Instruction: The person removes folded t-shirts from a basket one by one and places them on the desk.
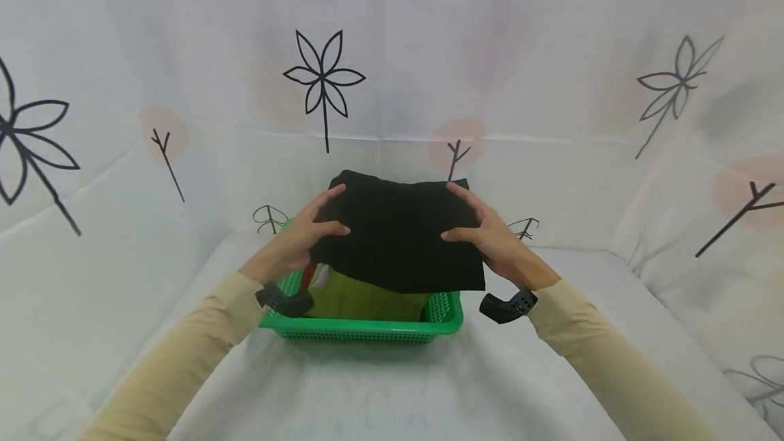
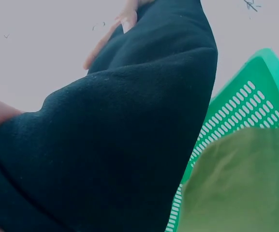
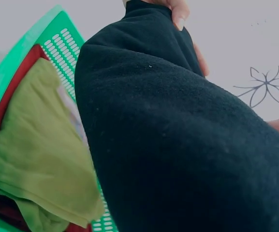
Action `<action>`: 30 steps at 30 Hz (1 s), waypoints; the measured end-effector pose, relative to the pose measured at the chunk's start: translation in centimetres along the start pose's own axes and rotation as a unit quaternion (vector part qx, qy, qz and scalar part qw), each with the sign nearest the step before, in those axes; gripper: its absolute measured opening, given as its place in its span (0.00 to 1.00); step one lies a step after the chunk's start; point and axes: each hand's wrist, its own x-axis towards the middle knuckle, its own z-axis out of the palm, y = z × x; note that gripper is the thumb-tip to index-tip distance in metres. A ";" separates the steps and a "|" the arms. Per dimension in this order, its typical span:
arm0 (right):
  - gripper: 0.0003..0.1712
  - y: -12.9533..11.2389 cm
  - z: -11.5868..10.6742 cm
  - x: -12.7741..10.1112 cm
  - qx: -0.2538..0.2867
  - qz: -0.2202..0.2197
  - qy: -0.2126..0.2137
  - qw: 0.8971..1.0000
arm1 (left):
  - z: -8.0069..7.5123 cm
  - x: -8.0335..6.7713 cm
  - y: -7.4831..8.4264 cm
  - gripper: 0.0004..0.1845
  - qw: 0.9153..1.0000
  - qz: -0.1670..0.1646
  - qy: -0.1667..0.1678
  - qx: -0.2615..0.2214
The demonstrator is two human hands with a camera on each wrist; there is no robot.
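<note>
Both your hands, left and right, grip the folded black cloth: soft, light, floppy. Keep fingers on opposite edges; green basket sits below them.

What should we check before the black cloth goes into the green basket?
1. Left hand grips the folded black cloth: ok.
2. Right hand grips its other side: ok.
3. Cloth held above the green basket, not touching the rim: ok.
4. Cloth still neatly folded: ok from above; underside cannot tell.
5. Room in the basket: the olive green cloth and a red cloth already lie inside; spare room cannot tell.
6. Basket sits flat on the white cover: ok.
</note>
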 end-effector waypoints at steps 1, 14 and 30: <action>0.51 -0.1 -0.1 -0.1 0.003 -0.001 -0.001 1.000 | 0.2 0.0 0.1 0.43 1.000 0.003 -0.002 -0.003; 0.50 -1.3 -2.1 -2.2 -0.004 0.011 0.024 1.000 | 3.1 0.5 0.9 0.44 0.998 0.039 -0.033 -0.028; 0.49 -3.0 -5.1 -5.2 -0.078 0.007 0.075 0.994 | 6.9 2.4 1.3 0.44 0.995 0.071 -0.058 -0.045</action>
